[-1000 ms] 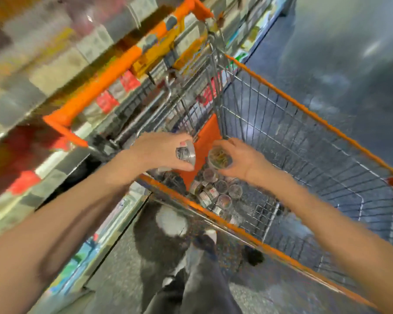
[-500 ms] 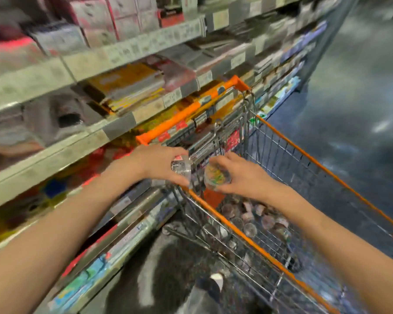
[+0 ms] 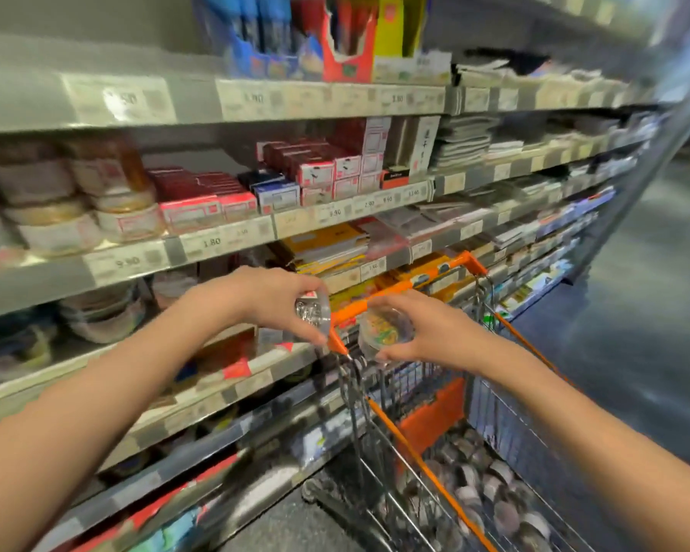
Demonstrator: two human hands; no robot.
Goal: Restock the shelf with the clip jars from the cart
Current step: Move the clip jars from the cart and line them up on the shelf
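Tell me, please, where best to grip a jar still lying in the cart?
Probably round the side wall, coming from above: the jars lie low in the cart, whose wire sides leave only the top open. They are short and round, as one hand's grip shows.

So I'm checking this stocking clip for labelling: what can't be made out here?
Head view only:
- Left hand jar: mostly covered by fingers; contents unclear.
- Right hand jar: label blurred.
- Cart jars: motion-blurred, cut off by the bottom edge; uncountable.
- Shelf price tags: mostly unreadable.

Shelf-edge price tags read 1.80, 9.90 — others blur.
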